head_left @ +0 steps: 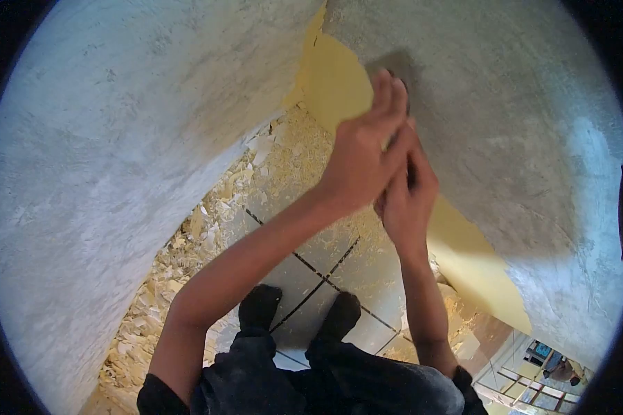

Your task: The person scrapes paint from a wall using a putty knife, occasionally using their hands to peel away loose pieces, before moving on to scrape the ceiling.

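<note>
In the head view my right hand (408, 204) is closed around a scraper (406, 95), mostly hidden by my fingers; only a dark edge of it shows. My left hand (367, 155) lies over the top of it, fingers pressed together against the tool near the right-hand wall (491, 138). Both hands meet close to where bare grey plaster borders a patch of yellow paint (336, 79). Another yellow strip (471, 263) runs along the lower part of this wall.
A grey wall (131, 138) rises on the left, forming a corner ahead. Paint flakes (159, 311) pile along its base and scatter over the tiled floor (301, 277). My feet (339, 315) stand on the tiles. At far lower right, another person (561, 370) is near a window-like frame.
</note>
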Available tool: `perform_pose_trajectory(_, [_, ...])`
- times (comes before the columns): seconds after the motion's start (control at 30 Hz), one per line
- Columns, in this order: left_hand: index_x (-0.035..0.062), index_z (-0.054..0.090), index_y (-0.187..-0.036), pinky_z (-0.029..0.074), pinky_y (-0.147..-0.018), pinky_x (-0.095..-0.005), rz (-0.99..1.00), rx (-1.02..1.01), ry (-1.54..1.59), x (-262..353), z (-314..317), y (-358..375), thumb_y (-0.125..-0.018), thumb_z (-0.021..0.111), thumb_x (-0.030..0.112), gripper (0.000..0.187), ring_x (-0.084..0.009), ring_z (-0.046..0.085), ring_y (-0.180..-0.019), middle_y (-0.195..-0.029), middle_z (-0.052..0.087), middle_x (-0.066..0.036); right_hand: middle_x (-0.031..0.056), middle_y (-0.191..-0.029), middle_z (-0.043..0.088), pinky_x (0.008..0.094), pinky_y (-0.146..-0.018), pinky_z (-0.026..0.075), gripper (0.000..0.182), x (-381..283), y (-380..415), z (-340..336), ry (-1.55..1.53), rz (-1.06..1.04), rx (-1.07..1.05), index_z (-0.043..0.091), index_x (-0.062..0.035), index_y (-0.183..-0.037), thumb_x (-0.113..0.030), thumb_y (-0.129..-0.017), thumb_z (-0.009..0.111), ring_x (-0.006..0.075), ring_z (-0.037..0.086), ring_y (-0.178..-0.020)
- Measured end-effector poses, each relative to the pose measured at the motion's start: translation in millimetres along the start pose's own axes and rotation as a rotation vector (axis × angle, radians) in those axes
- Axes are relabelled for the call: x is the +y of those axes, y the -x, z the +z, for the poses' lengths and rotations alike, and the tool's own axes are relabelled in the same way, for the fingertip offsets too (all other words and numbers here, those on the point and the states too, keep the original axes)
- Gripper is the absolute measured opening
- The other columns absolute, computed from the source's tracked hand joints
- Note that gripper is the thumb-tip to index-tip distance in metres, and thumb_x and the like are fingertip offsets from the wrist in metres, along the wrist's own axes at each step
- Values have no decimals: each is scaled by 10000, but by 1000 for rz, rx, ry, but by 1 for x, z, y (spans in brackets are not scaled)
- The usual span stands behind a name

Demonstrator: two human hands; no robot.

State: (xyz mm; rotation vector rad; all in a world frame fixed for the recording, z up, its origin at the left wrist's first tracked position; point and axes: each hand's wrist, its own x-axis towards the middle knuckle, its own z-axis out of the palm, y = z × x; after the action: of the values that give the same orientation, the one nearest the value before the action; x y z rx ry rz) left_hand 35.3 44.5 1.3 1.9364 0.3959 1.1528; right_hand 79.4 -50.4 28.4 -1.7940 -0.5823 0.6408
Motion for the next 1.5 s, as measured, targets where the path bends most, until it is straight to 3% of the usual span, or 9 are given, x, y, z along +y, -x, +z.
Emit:
perform_pose_trajectory(0.17, [-60, 510, -1308, 435, -1007, -342, -106, 110, 99, 4, -1, 2, -918, 591, 110, 433, -290, 491, -1265, -1331, 494, -292, 187, -1292, 591, 298, -880, 492, 383, 7, 1, 5, 37, -171, -4, 476, 42, -1355, -71, -989, 459, 180, 579, -1111])
perform_pose_trajectory(0.4, [-72, 497, -1313, 440, -1004, -336, -153, 128, 145, -4, -3, 2, -919, 596, 98, 440, -311, 490, -1263, -1332, 494, -290, 204, -1330, 558, 315, -920, 477, 382, 11, -6, 10, 71, -204, -42, 479, 51, -1346, -73, -985, 471, 203, 586, -1106])
perform_pose_trajectory(0.47, [-73, 497, -1312, 444, -1000, -331, 3, 85, 53, -2, -2, -1, -916, 600, 110, 448, -317, 494, -1258, -1325, 496, -298, -11, -739, 568, 206, -413, 336, 402, 14, -3, 4, 47, -194, 20, 484, -35, -1385, -181, -1012, 469, 22, 427, -496])
perform_pose_trajectory(0.6, [-70, 498, -1314, 460, -980, -329, -23, 117, -16, -13, -5, -10, -916, 599, 112, 449, -317, 503, -1250, -1324, 496, -299, -1, -718, 566, 208, -397, 327, 405, 21, -23, 13, 69, -189, -59, 481, -39, -1389, -185, -1011, 469, 27, 432, -477])
perform_pose_trajectory(0.67, [-73, 499, -1312, 462, -977, -339, -159, 56, 78, 3, -12, -5, -915, 600, 109, 449, -313, 510, -1248, -1328, 497, -295, 200, -1226, 626, 333, -832, 503, 397, 9, -8, 10, 119, -256, -21, 480, 13, -1365, -55, -974, 466, 186, 614, -999])
perform_pose_trajectory(1.1, [-63, 492, -1318, 436, -1010, -343, -110, 110, 40, -9, -7, -13, -921, 595, 117, 448, -273, 497, -1269, -1343, 488, -288, 190, -1318, 572, 315, -887, 500, 399, -2, -22, 14, 21, 14, -71, 475, 5, -1375, -75, -985, 457, 205, 590, -1122])
perform_pose_trajectory(1.17, [-70, 501, -1307, 436, -1009, -338, -228, 96, 163, -1, -14, -10, -923, 591, 122, 439, -280, 501, -1261, -1335, 494, -285, 195, -1352, 543, 317, -939, 475, 400, 3, -16, 17, 62, -233, -69, 476, 4, -1374, -68, -981, 463, 207, 557, -1186])
perform_pose_trajectory(1.27, [-74, 506, -1300, 443, -998, -336, 20, 119, -8, -8, -6, -12, -923, 588, 126, 435, -289, 519, -1241, -1315, 512, -282, 187, -1348, 549, 304, -945, 462, 399, 1, -16, 7, 81, -208, -16, 476, 7, -1373, -64, -981, 460, 194, 560, -1176])
perform_pose_trajectory(1.5, [-72, 514, -1296, 444, -997, -336, -82, 95, 100, -6, -14, -13, -922, 591, 131, 432, -292, 537, -1223, -1318, 508, -285, 186, -1271, 605, 299, -874, 493, 396, 0, -15, 15, 90, -241, -16, 471, 17, -1373, -65, -986, 449, 188, 616, -1063])
